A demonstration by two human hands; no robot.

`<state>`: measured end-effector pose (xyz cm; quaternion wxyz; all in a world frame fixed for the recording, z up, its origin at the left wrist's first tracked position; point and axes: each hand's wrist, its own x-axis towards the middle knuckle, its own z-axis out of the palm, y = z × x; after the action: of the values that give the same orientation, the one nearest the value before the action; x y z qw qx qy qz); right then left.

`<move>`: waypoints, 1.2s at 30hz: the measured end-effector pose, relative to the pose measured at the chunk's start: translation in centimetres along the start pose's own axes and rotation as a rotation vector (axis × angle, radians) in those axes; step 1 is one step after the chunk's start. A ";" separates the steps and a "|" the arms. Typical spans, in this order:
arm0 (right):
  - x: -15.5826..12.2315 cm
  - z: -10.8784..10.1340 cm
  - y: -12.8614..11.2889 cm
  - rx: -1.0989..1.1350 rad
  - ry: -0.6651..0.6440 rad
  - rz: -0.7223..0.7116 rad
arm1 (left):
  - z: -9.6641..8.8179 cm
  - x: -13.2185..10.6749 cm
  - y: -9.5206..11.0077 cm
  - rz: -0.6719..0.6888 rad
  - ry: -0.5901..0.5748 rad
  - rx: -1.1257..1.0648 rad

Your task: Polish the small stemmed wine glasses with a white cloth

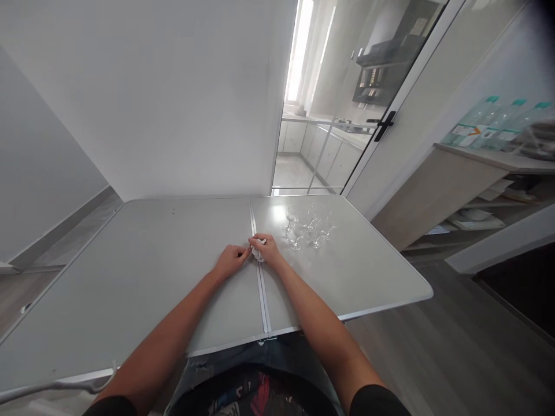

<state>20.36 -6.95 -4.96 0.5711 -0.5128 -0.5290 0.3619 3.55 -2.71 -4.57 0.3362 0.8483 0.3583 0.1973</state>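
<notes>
At the table's middle seam, my right hand is closed around a crumpled white cloth or tissue. My left hand is beside it, fingers curled in, its thumb side meeting the cloth and the right fingertips. Whatever the left fingers grip, if anything, is hidden. Just right of my hands stands a group of several clear stemmed glasses, among them a near glass and another near glass. Their bowls are faint against the pale tabletop.
The light grey folding table has a metal seam and metal edging. Behind it rises a white wall. A glass door with a black handle is at the back right. Bottles stand on a wooden shelf unit at right.
</notes>
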 end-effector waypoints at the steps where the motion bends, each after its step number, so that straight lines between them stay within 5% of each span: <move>1: 0.0 0.0 0.0 0.003 -0.001 -0.003 | 0.0 0.0 0.0 0.001 0.000 0.003; 36: -0.1 -0.2 0.1 -0.018 0.004 0.012 | 0.0 0.0 -0.1 -0.003 -0.007 -0.054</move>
<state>20.51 -7.06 -5.06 0.5654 -0.5216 -0.5282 0.3596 3.48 -2.68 -4.69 0.3603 0.8391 0.3531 0.2034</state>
